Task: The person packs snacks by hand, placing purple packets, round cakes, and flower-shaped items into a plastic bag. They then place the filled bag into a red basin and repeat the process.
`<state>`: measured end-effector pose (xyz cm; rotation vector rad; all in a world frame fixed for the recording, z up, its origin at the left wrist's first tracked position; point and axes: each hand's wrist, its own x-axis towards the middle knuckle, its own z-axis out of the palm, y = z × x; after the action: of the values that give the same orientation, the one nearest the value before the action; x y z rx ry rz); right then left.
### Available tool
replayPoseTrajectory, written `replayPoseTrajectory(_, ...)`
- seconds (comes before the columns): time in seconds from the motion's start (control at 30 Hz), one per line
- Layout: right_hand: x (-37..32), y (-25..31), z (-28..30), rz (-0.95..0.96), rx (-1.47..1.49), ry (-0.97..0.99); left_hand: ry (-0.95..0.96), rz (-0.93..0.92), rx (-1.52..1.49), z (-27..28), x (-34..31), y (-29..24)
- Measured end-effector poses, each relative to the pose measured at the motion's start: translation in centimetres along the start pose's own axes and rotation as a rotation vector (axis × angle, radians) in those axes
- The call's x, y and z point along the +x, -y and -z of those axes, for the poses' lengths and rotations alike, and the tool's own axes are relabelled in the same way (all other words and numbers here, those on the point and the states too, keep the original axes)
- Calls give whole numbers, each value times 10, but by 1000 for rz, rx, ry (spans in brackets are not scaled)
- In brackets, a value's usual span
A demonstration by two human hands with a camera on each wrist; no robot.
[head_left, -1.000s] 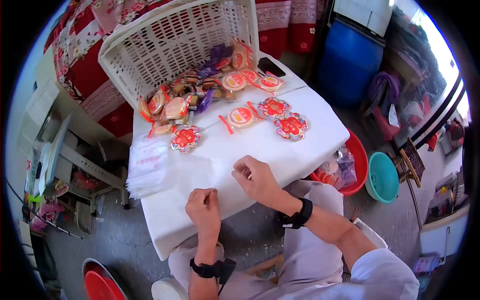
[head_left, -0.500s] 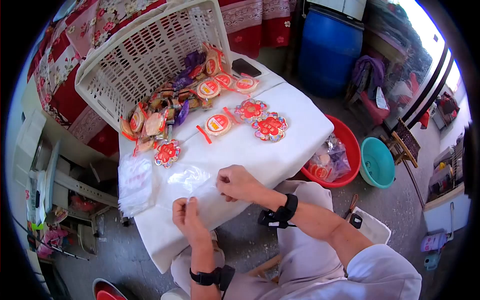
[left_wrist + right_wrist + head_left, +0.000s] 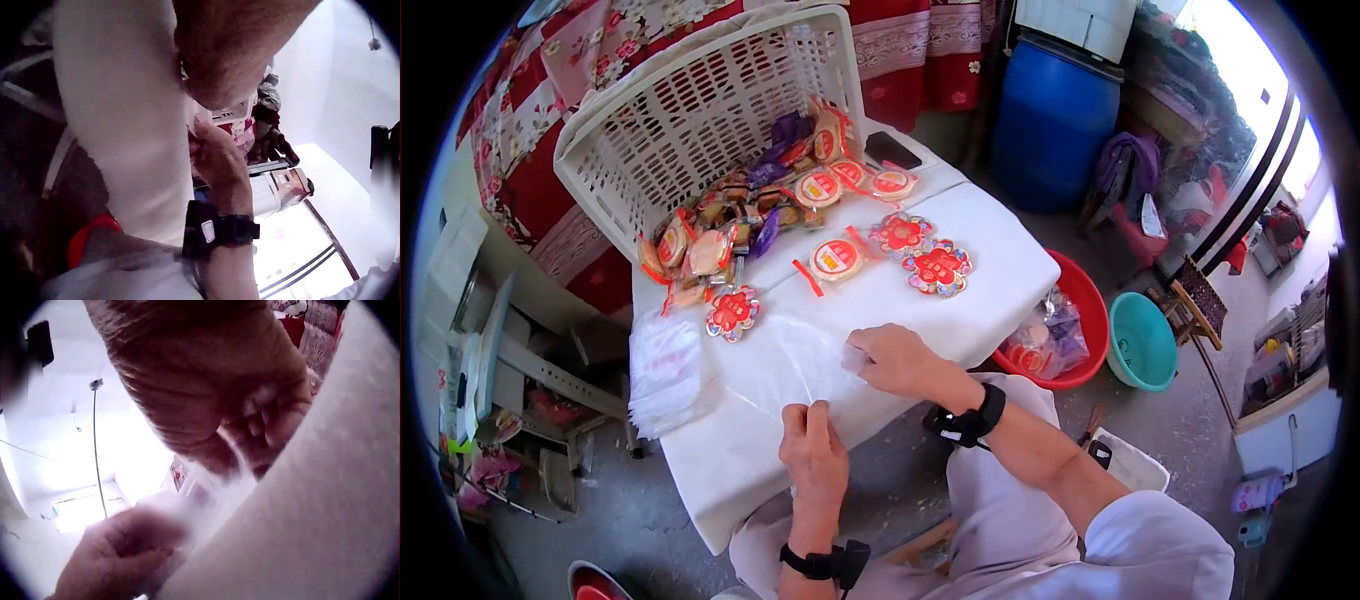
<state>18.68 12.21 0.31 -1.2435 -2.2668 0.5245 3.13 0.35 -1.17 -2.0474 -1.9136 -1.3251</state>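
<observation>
A clear plastic bag (image 3: 785, 358) lies stretched over the near part of the white-covered table. My left hand (image 3: 813, 450) pinches its near edge between thumb and fingers. To the right, my right hand (image 3: 898, 360) has its curled fingers on the bag's other side, and filmy plastic (image 3: 219, 497) shows under those fingers in the right wrist view. A stack of plastic bags (image 3: 668, 370) lies left of the one I hold. Beyond it are a red flower-shaped card (image 3: 732, 312), a round wrapped cracker (image 3: 837, 259) and two more flower cards (image 3: 939, 268), which overlap.
A white plastic basket (image 3: 700, 95) lies tipped at the back, with wrapped snacks (image 3: 745, 215) spilling from it. Near it is a dark phone (image 3: 893, 150). Right of the table stand a red basin (image 3: 1090, 350) holding packets, a teal basin (image 3: 1142, 342) and a blue barrel (image 3: 1055, 125).
The plastic bag now shows spread between both hands. My left hand has come down and slightly right since half a second ago. The head view has swung, shifting the table leftward.
</observation>
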Motion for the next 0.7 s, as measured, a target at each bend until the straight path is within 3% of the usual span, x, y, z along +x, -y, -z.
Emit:
replayPoseTrajectory(0.07, 1, -8, 28, 87, 246, 219, 54, -6, 10, -2, -2, 5)
replayPoseTrajectory(0.1, 2, -18, 43, 89, 303, 237, 62, 2, 9, -3, -2, 6)
replayPoseTrajectory(0.17, 4, -35, 59, -120, 241, -104, 65, 18, 4, -2, -3, 6)
replayPoseTrajectory(0.23, 6, -45, 77, -318, -133, -487, 108, -4, 39, 0, 0, 1)
replayPoseTrajectory(0.27, 5, -65, 78, -333, -250, -545, 109, -4, 39, 0, 0, 1)
replayPoseTrajectory(0.33, 7, -74, 82, -518, -298, -440, 116, -5, 69, -2, 1, -1)
replayPoseTrajectory(0.47, 3, -89, 80, -411, -210, -368, 102, 20, 56, -5, 1, -1)
replayPoseTrajectory(0.57, -5, -87, 85, -347, 55, -305, 114, 48, 64, -6, 2, 0)
replayPoseTrajectory(0.63, -15, -76, 90, -360, 602, -286, 75, 31, 53, -7, 3, 0)
replayPoseTrajectory(0.67, -19, -76, 95, -360, 604, -278, 75, 38, 57, -8, 4, 0)
replayPoseTrajectory(0.7, -25, -75, 100, -335, 796, -138, 66, 42, 45, -8, 4, 1)
